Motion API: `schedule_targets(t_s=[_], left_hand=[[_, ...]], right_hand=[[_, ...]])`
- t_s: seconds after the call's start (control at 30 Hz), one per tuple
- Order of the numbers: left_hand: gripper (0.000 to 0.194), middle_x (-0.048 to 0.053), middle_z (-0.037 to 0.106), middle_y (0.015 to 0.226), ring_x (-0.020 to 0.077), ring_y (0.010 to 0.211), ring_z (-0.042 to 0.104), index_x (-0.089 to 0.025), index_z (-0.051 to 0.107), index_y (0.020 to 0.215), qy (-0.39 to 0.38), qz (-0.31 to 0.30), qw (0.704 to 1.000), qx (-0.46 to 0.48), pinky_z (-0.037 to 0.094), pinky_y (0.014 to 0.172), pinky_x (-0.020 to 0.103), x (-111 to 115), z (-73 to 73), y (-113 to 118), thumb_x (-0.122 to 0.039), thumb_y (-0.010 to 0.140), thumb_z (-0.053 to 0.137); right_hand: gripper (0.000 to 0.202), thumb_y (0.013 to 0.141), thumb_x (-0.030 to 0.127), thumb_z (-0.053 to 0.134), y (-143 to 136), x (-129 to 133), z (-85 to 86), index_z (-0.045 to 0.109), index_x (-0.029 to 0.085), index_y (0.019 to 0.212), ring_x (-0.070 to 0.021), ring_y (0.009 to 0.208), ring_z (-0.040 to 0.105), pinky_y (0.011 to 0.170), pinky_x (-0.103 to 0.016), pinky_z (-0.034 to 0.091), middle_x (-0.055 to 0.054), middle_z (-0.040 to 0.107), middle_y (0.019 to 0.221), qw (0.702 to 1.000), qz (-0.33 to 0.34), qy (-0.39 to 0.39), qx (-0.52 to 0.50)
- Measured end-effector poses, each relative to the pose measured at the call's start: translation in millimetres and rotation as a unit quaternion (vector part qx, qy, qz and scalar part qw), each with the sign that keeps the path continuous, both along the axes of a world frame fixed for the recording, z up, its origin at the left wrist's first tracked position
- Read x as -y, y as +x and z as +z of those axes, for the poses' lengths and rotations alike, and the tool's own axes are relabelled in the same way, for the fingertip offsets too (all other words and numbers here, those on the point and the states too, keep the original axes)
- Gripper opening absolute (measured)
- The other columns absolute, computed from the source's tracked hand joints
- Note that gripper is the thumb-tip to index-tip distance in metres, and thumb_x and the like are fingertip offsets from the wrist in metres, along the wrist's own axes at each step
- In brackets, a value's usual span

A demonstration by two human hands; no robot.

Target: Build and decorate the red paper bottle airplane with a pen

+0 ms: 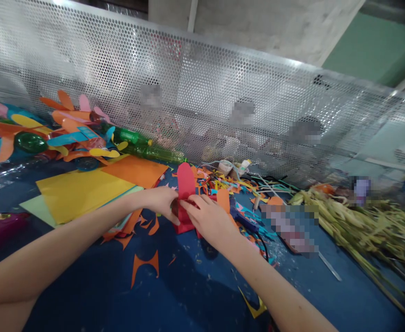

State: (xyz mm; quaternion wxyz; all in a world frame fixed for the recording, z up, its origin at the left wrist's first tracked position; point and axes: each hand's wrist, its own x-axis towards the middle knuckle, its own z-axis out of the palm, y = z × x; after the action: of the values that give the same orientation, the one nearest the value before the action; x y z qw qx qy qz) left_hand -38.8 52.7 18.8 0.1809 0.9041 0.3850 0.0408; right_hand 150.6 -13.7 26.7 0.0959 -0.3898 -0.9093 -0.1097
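A person's two bare hands work at a red paper piece with a round-topped upright tab [186, 180], standing mid-desk, set in from the far edge where a perforated metal panel [85, 60] rises from the blue desk [95, 295]. The left hand [159, 202] curves round its left side, apparently in a light grasp, though some fingertips are hidden. The right hand [211, 219] grasps its right side, fingers laid across the front. The step in hand looks like shaping or pressing the lower folded part. The next move seems to call for a steady left hold and gentle right-hand pressure that leaves the tab unbent; whether the paper is joined cannot be told.
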Motion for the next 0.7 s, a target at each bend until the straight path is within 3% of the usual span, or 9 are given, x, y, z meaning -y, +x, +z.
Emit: schedule_targets(t_s=[0.1, 0.2, 0.3, 0.43, 0.7], left_hand=[[0.043, -0.001, 0.056, 0.059, 0.0136, 0.052, 0.049, -0.017, 0.06, 0.069, -0.011, 0.007, 1.0, -0.018, 0.031, 0.049, 0.024, -0.5, 0.4, -0.2, -0.058, 0.059, 0.07], [0.047, 0.001, 0.064, 0.074, 0.0165, 0.063, 0.057, -0.018, 0.064, 0.085, -0.025, 0.003, 1.0, -0.013, 0.036, 0.053, 0.023, 0.4, 3.2, -1.1, -0.058, 0.061, 0.069], [0.056, 0.001, 0.067, 0.088, 0.0183, 0.074, 0.061, -0.021, 0.063, 0.102, -0.045, -0.005, 0.999, 0.004, 0.04, 0.06, 0.023, 1.0, 5.2, -3.0, -0.059, 0.062, 0.069], [0.059, 0.002, 0.067, 0.088, 0.0193, 0.075, 0.061, -0.021, 0.062, 0.106, -0.056, -0.004, 0.998, 0.015, 0.039, 0.06, 0.023, 1.0, 5.3, -4.1, -0.06, 0.061, 0.069], [0.059, 0.004, 0.068, 0.087, 0.0198, 0.072, 0.061, -0.017, 0.062, 0.101, -0.06, 0.001, 0.998, -0.006, 0.039, 0.06, 0.023, 1.9, 6.1, -2.2, -0.06, 0.061, 0.069]], right_hand=[[0.035, 0.088, 0.015, 0.053, 6.2, -3.7, 0.9, 0.058, 0.02, 0.123, -0.0233, 0.108, 0.056, 0.093, -0.04, 0.048, -0.01, 0.062, 0.117, 0.997, 0.014, -0.038, -0.068], [0.037, 0.085, 0.018, 0.058, 23.7, -12.6, 8.9, 0.057, 0.023, 0.122, -0.0184, 0.11, 0.058, 0.096, -0.036, 0.046, -0.007, 0.062, 0.12, 0.977, 0.043, -0.112, -0.179], [0.026, 0.084, 0.016, 0.057, 45.9, -23.3, 22.1, 0.065, 0.022, 0.109, -0.0182, 0.095, 0.064, 0.088, -0.035, 0.049, -0.005, 0.068, 0.107, 0.961, -0.019, -0.103, -0.256], [0.013, 0.083, 0.017, 0.058, 63.9, -33.9, 29.4, 0.07, 0.021, 0.089, -0.0203, 0.089, 0.064, 0.084, -0.036, 0.046, -0.005, 0.072, 0.093, 0.97, -0.061, -0.063, -0.227], [0.014, 0.08, 0.02, 0.065, 61.1, -43.4, 4.9, 0.072, 0.021, 0.092, -0.0223, 0.091, 0.057, 0.087, -0.04, 0.041, -0.006, 0.07, 0.094, 0.99, -0.021, -0.037, -0.133]])
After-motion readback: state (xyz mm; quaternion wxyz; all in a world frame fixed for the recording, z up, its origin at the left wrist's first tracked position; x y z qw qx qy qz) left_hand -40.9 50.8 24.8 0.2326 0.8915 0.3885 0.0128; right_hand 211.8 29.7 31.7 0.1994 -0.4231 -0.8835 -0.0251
